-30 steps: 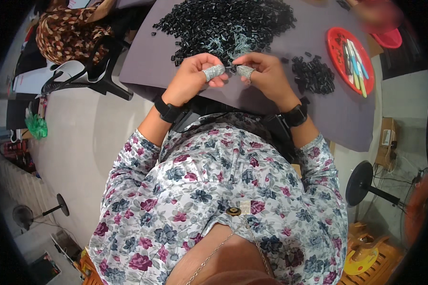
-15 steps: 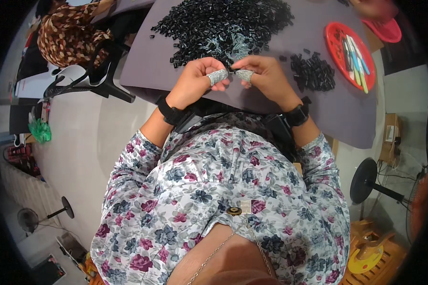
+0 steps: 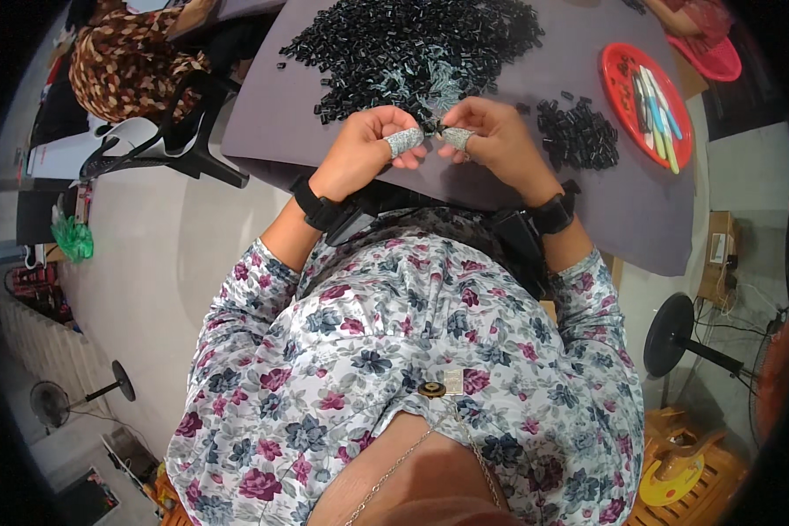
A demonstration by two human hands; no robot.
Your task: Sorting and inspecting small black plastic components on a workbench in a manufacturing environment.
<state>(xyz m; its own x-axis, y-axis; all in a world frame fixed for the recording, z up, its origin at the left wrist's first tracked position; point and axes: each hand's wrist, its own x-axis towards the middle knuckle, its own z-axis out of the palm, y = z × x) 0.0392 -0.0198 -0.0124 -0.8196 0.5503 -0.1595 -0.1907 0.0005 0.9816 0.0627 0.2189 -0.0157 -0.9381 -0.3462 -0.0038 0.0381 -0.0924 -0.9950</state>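
Observation:
My left hand (image 3: 366, 151) and my right hand (image 3: 497, 143) meet at the near edge of the table, both closed in a pinch. Each thumb is wrapped in a grey speckled covering. Between the fingertips sits a small black piece (image 3: 430, 130), gripped from both sides; its exact shape is too small to make out. Just beyond the hands spreads a large heap of small black pieces (image 3: 412, 44), with some clear, pale bits (image 3: 443, 81) in its near part. A smaller pile of black pieces (image 3: 577, 133) lies to the right of my right hand.
On the table (image 3: 640, 215), at the right, a red oval tray (image 3: 612, 66) holds several slim-handled tools (image 3: 662, 114). Another person's arm (image 3: 679, 17) reaches over a pink basin (image 3: 723, 60). At the far left a person in a patterned top (image 3: 127, 74) sits by a black chair (image 3: 206, 140).
My fingertips have shifted slightly to the right and a little apart, with more of the small black piece showing. The other person's hand at the upper right has moved back.

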